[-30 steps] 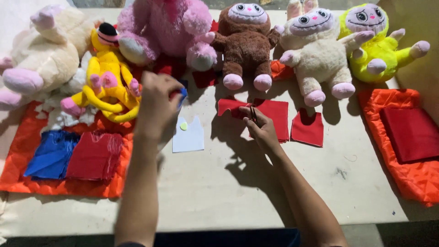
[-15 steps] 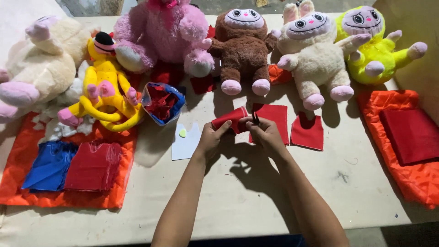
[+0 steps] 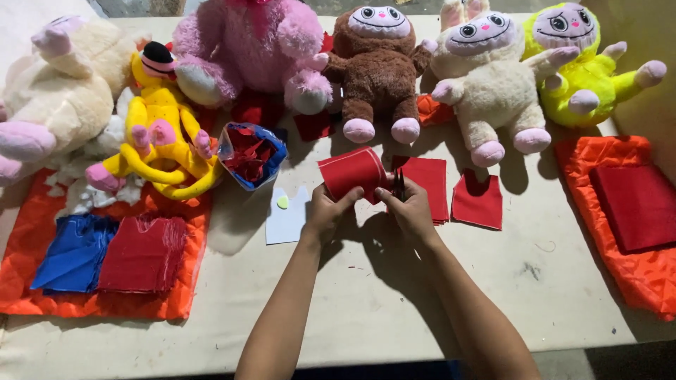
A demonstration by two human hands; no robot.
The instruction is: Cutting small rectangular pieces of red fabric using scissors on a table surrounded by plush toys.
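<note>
My left hand (image 3: 329, 211) grips a curled piece of red felt (image 3: 352, 172) lifted off the table. Right beside it, my right hand (image 3: 408, 207) holds small scissors (image 3: 398, 184) against the felt's right edge. Under and behind the right hand lies a stack of red felt squares (image 3: 429, 184). A cut red vest-shaped piece (image 3: 478, 200) lies to their right. A white paper pattern (image 3: 287, 218) with a small green dot lies just left of my left hand.
Several plush toys line the table's far side, among them a brown one (image 3: 377, 67) and a pink one (image 3: 246, 49). A plastic bag of red scraps (image 3: 251, 156) sits left. Orange quilted mats hold blue and red fabric (image 3: 144, 253) at left, red fabric (image 3: 637, 205) at right.
My left hand came away from the scrap bag to the red felt and took hold of it. Both hands now lift the felt, which has curled up higher.
</note>
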